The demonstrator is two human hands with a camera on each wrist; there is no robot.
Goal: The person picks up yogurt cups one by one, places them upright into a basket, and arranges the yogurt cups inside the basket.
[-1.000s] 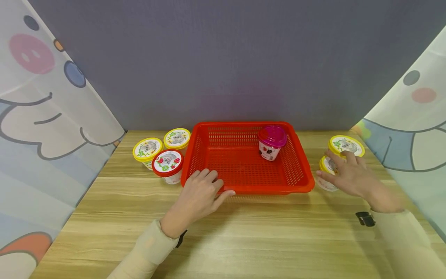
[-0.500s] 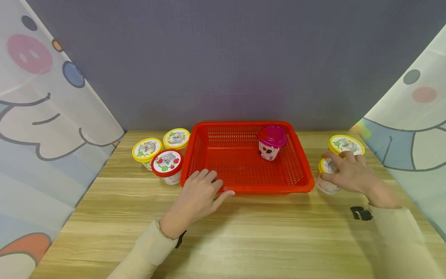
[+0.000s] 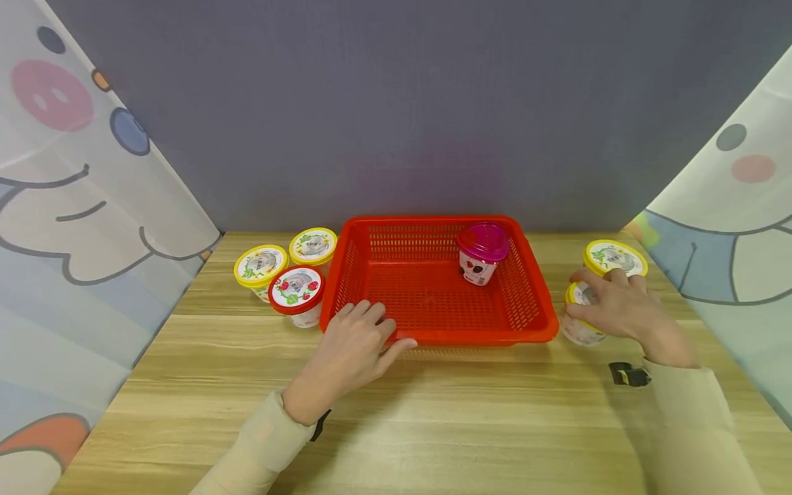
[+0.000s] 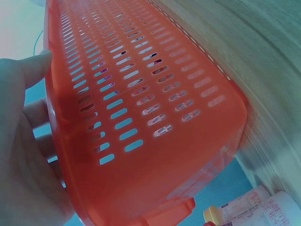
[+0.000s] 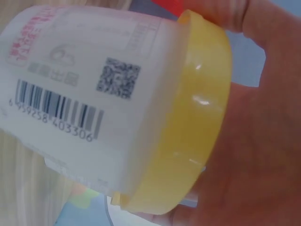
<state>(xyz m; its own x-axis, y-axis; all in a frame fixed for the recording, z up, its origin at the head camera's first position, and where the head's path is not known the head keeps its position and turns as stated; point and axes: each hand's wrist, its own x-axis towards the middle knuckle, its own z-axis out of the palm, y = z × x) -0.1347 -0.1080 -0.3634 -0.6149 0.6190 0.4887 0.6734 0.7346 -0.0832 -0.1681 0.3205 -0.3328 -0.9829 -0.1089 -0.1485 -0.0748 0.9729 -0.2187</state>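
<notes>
In the centre of the frame, a red basket (image 3: 470,337) sits on a bench (image 3: 470,419), a magenta-lidded tub (image 3: 478,268) inside it. The left hand (image 3: 355,346) grips the basket's near edge, fingers curled over. At right, the right hand (image 3: 630,308) holds the nearer yellow-lidded tub (image 3: 581,333), fingers curled round its lid.

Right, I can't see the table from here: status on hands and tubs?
Left hand holds basket by near rim. Right hand grips yellow-lid tub, right of basket. Second yellow-lid tub close behind it.
</notes>
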